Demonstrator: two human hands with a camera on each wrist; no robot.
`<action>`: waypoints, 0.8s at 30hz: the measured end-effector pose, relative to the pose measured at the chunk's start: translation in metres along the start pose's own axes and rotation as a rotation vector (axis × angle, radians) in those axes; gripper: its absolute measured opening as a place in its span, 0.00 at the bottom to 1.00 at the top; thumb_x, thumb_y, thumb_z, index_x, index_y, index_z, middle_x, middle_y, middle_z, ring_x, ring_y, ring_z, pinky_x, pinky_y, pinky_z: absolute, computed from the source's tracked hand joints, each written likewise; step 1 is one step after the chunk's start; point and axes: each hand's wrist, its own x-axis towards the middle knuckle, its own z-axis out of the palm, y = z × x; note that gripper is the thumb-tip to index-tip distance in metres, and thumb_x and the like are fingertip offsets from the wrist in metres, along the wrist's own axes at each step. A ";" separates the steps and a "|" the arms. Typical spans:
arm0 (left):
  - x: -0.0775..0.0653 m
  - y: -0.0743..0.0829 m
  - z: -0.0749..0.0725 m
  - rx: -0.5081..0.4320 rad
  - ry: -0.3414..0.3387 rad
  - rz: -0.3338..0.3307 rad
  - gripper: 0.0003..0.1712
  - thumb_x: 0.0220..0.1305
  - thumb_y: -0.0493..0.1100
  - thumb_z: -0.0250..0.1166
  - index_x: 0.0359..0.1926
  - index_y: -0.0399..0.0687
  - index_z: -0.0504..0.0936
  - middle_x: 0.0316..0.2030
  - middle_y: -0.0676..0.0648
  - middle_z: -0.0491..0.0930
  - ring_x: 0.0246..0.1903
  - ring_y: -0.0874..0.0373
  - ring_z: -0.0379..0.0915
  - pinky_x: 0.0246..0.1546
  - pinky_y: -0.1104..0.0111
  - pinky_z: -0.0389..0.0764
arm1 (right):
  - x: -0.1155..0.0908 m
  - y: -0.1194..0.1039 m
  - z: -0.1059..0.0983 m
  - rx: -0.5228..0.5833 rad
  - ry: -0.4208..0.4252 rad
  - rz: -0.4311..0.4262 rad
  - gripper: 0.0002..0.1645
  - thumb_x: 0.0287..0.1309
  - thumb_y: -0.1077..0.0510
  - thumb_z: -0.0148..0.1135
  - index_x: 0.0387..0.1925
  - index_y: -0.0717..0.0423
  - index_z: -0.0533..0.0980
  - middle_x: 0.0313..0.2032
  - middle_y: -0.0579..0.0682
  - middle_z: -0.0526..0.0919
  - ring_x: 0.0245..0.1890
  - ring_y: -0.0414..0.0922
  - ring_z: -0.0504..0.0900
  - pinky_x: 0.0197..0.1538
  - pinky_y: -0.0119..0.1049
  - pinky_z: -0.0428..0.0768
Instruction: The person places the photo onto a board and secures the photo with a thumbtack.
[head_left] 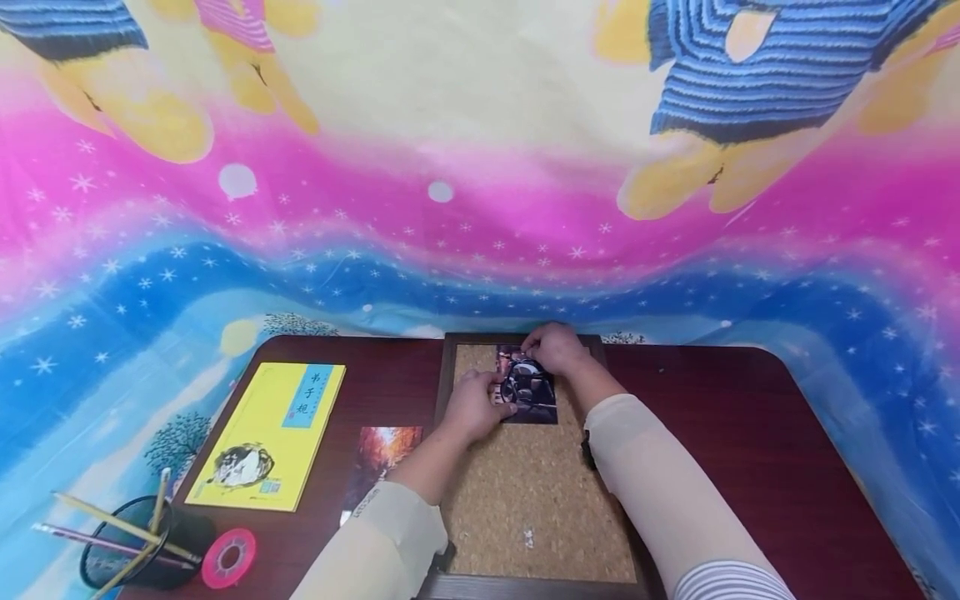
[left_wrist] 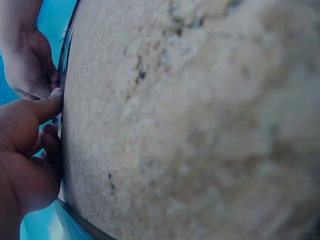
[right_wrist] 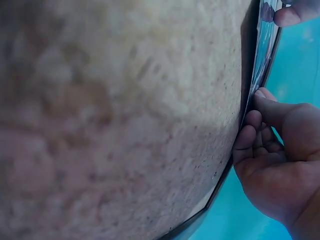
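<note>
The left hand (head_left: 474, 406) and right hand (head_left: 557, 349) both pinch the photo (head_left: 536, 405) against the corkboard (head_left: 543, 500), where light, even fingers should keep it square.

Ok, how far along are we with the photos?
Done: the dark photo sits high on the corkboard. In hand: the left hand and right hand both touch it; I can't see whether it's fastened. Likely left: fixing it, then perhaps the orange-toned forest photo, which lies on the table left of the corkboard.
</note>
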 end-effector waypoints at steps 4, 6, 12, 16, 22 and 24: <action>-0.001 0.002 -0.003 -0.005 -0.016 0.000 0.33 0.59 0.51 0.78 0.62 0.40 0.82 0.50 0.40 0.79 0.52 0.45 0.76 0.59 0.54 0.76 | -0.002 0.001 0.001 0.017 0.001 0.010 0.11 0.70 0.59 0.62 0.46 0.49 0.88 0.47 0.51 0.88 0.52 0.51 0.83 0.57 0.48 0.80; -0.001 0.003 -0.005 0.006 -0.029 0.007 0.36 0.57 0.52 0.79 0.63 0.40 0.81 0.51 0.40 0.79 0.52 0.45 0.76 0.59 0.54 0.76 | -0.003 0.002 0.001 0.018 0.001 0.010 0.12 0.70 0.59 0.61 0.46 0.48 0.88 0.49 0.51 0.87 0.53 0.51 0.82 0.58 0.48 0.79; -0.004 0.006 -0.006 0.042 -0.040 0.038 0.39 0.53 0.53 0.82 0.63 0.41 0.81 0.50 0.40 0.77 0.49 0.47 0.75 0.56 0.55 0.77 | -0.009 0.005 0.000 0.008 0.022 -0.029 0.15 0.68 0.61 0.59 0.48 0.46 0.88 0.49 0.50 0.88 0.48 0.49 0.83 0.54 0.48 0.81; -0.006 0.006 -0.009 0.028 -0.030 0.067 0.38 0.53 0.50 0.81 0.63 0.41 0.81 0.51 0.39 0.78 0.53 0.44 0.76 0.58 0.53 0.77 | -0.015 0.009 -0.004 0.024 0.040 -0.073 0.14 0.68 0.61 0.62 0.48 0.48 0.88 0.48 0.51 0.88 0.43 0.48 0.83 0.51 0.46 0.81; -0.012 0.002 -0.012 -0.006 -0.042 0.069 0.38 0.55 0.48 0.80 0.65 0.43 0.80 0.47 0.43 0.78 0.47 0.49 0.75 0.52 0.54 0.78 | -0.025 0.015 -0.012 0.077 0.031 -0.058 0.11 0.67 0.60 0.64 0.47 0.50 0.88 0.42 0.48 0.88 0.41 0.46 0.83 0.49 0.45 0.81; -0.014 0.001 -0.012 -0.025 -0.043 0.060 0.37 0.55 0.48 0.79 0.65 0.43 0.80 0.44 0.45 0.77 0.44 0.51 0.74 0.49 0.55 0.78 | -0.029 0.017 -0.014 0.092 0.032 -0.060 0.11 0.68 0.59 0.64 0.47 0.50 0.87 0.40 0.48 0.87 0.40 0.46 0.83 0.47 0.44 0.81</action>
